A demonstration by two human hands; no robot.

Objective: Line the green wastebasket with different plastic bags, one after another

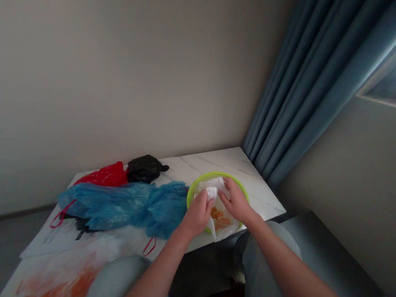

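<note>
A lime-green round basket sits on the white marble table. A white plastic bag with an orange print lies in it and hangs over its near rim. My left hand is closed on a bunched part of that bag at the basket's left side. My right hand rests on the bag inside the basket, fingers curled on the plastic.
Left of the basket lie a crumpled blue plastic bag, a red bag and a black bag. A white bag with orange print lies near the table's front left. Blue curtains hang at the right. My knees are below the table edge.
</note>
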